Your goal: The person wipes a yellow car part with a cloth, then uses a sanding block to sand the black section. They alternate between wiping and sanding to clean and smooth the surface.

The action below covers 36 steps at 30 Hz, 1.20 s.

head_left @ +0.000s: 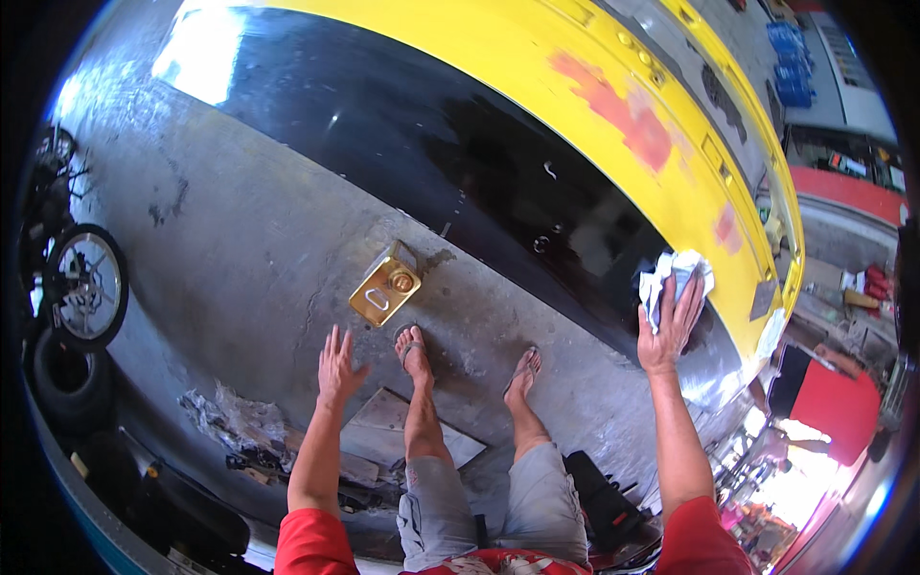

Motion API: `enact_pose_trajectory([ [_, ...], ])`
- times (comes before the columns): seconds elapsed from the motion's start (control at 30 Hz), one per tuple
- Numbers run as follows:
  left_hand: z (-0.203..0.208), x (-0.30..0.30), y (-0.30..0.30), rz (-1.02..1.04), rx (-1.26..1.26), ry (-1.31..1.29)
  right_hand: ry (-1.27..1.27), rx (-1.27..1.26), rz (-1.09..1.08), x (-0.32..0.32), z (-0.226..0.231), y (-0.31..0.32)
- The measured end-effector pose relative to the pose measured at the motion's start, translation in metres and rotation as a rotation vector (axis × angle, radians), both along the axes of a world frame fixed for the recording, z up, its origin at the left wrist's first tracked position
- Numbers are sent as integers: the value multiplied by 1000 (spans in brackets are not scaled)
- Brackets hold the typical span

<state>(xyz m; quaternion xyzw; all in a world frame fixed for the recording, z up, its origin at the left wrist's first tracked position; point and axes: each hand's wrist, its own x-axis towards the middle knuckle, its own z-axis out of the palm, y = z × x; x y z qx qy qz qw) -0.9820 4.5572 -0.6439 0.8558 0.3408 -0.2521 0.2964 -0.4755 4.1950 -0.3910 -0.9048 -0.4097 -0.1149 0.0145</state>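
Observation:
A white cloth is bunched under my right hand, which presses it against a glossy black panel near its right end. Above that dark surface runs a yellow body section of what looks like a vehicle, marked by reddish-pink patches. Nothing is in my left hand; its fingers are stretched out over the floor. Just beyond it stands a gold-coloured rectangular can with a round cap and a handle on top.
Behind my left side are a spoked wheel and a black tyre. Crumpled plastic and a flat board lie near my feet. A black case sits beside my right leg. Blue bottles stand far right.

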Motion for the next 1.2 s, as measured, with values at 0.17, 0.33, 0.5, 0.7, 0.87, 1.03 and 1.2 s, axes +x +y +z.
enact_pose_trajectory([
  [0.17,33,-69,-43,70,-96,11,165,-87,273,16,-15,170],
  [0.33,89,-5,-66,155,-210,-75,147,-50,532,16,-17,393],
  [0.5,208,171,-60,520,-103,-688,316,-346,407,3,16,318],
  [0.7,269,431,-29,627,-64,-973,660,-73,544,67,48,280],
  [0.87,229,488,2,454,589,-733,578,157,258,264,60,231],
  [1.03,233,514,-10,580,778,-640,508,-40,-78,353,2,192],
  [1.2,289,490,-267,136,472,-822,584,-121,-221,343,17,196],
])
